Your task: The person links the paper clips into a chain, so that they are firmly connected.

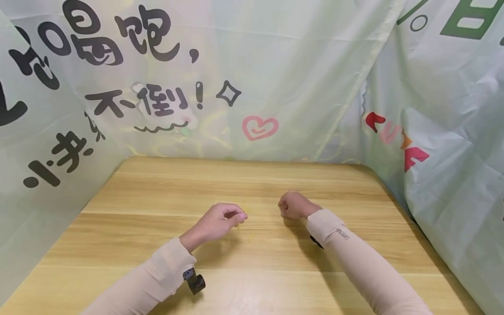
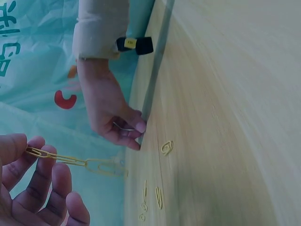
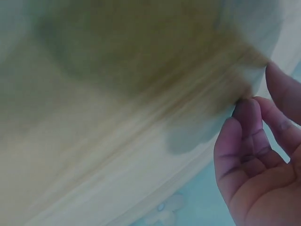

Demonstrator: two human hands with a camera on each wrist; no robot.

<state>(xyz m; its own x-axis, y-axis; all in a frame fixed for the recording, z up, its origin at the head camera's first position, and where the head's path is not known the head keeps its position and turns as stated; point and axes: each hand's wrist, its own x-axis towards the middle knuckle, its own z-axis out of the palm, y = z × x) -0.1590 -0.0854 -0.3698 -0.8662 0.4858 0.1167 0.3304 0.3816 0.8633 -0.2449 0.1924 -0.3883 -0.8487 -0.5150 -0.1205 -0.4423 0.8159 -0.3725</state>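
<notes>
My left hand [image 1: 220, 221] pinches the end of a chain of yellow paper clips [image 2: 66, 160] between thumb and forefinger, just above the table. The linked clips stretch away from the fingertips, their far end blurred in the left wrist view. Across from it, to the right, my right hand [image 1: 293, 204] hovers over the table with loosely bent fingers. Its thumb [image 3: 282, 89] stands apart from the forefinger in the right wrist view, and no clip shows between them. Loose yellow paper clips [image 2: 159, 197] lie on the wood near the left hand, another small clip [image 2: 167, 147] apart from them.
The wooden table [image 1: 157, 183] has a rounded far edge. Pale green printed cloth [image 1: 299, 78] hangs behind it and along both sides. A small black camera [image 1: 194, 281] is strapped at the left wrist, below a beige sleeve [image 1: 157, 273].
</notes>
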